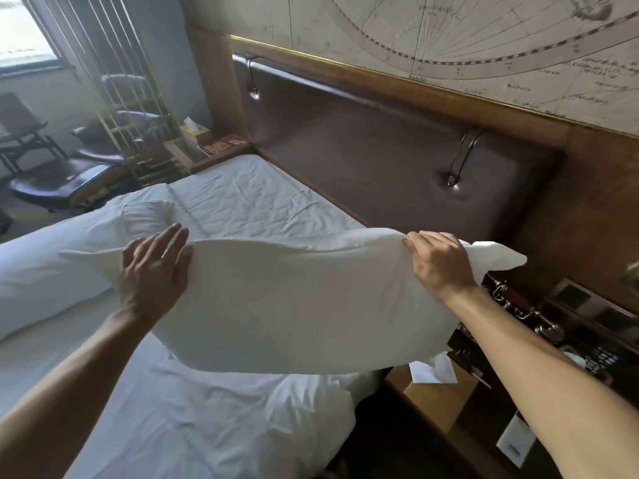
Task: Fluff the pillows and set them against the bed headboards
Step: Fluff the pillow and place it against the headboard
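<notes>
I hold a white pillow [294,305] in the air above the near side of the bed [249,198]. My right hand [441,262] grips its top right corner, fingers pinched into the cloth. My left hand [154,271] lies flat against the pillow's left end with fingers spread. A second white pillow [52,271] rests on the bed to the left. The padded brown headboard [363,140] runs behind the bed, with bare sheet in front of it.
Two reading lamps [456,167] stick out from the headboard. A nightstand at the right holds an old-style telephone [518,305] and a tissue box [439,388]. At the far side are another nightstand with a tissue box [195,131] and dark chairs [62,181] by the window.
</notes>
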Tool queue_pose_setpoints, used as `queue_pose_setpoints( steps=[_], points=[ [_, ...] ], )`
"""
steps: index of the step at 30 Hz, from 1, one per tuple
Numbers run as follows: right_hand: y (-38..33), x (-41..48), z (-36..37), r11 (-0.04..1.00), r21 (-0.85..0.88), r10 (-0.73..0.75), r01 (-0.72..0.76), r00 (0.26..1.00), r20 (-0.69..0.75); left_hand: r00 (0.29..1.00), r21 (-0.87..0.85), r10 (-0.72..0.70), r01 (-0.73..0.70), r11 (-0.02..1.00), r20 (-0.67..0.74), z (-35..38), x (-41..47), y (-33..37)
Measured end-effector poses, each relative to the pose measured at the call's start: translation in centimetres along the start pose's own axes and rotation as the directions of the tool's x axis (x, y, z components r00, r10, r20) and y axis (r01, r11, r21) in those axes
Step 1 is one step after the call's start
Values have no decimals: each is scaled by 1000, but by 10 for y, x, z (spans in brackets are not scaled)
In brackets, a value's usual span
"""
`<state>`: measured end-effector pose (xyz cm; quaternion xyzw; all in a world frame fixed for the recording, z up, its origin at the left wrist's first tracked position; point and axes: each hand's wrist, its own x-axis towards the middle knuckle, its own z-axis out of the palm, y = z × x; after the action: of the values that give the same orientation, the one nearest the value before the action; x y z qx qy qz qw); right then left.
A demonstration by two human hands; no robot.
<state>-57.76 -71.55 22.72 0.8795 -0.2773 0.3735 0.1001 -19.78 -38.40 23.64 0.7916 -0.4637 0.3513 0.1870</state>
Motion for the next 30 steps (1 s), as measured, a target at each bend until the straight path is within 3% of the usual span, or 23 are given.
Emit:
queue_pose_setpoints(
  steps=[9, 14, 26, 30],
  points=[
    [23, 44, 47, 998, 43, 44, -46, 998, 51, 999, -9, 8, -8, 1000, 53, 63, 89, -11],
    [36, 68, 81, 995, 33, 90, -93, 992, 90, 975, 60, 24, -38, 997, 221, 125, 155, -15],
    [74, 68, 160, 945, -108, 325, -309, 925, 197, 848, -20, 147, -159, 987, 510, 347, 305, 62],
    [106, 62, 181, 900, -197, 429, -389, 869, 247, 774, -57, 115, -102, 993, 622, 418, 332, 120]
  ],
)
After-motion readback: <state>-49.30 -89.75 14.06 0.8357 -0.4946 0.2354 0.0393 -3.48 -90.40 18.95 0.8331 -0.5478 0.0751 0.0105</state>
